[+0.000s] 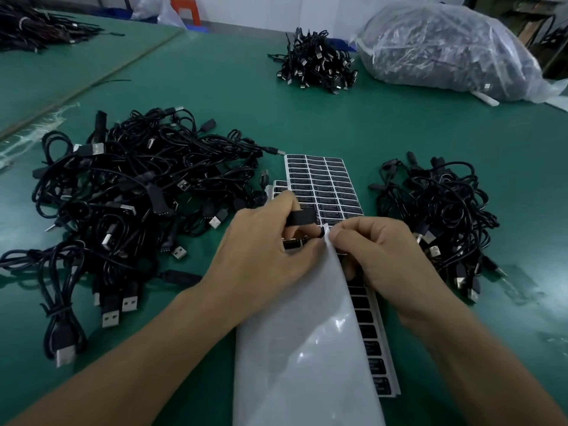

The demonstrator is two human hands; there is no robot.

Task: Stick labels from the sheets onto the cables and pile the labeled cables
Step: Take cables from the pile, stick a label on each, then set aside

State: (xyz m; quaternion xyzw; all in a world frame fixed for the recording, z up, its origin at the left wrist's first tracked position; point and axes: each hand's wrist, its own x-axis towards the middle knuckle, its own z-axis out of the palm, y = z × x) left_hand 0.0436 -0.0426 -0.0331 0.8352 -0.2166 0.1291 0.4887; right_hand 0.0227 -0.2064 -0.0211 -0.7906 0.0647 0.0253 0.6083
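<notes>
A sheet of black labels (322, 182) lies on the green table in front of me, over other sheets. A white backing sheet (301, 348) is folded up toward me, and a strip of labels (368, 333) shows at its right edge. My left hand (264, 256) holds a black label (302, 217) between thumb and fingers and touches the sheet's corner. My right hand (387, 259) pinches the top corner of the white sheet. A big heap of black USB cables (132, 198) lies on the left, a smaller pile of cables (442, 216) on the right.
Another cable pile (316, 63) sits at the far middle, beside a clear plastic bag of cables (445, 50) at the far right. More cables (33, 26) lie at the far left. The green table (353, 124) is bare between the piles.
</notes>
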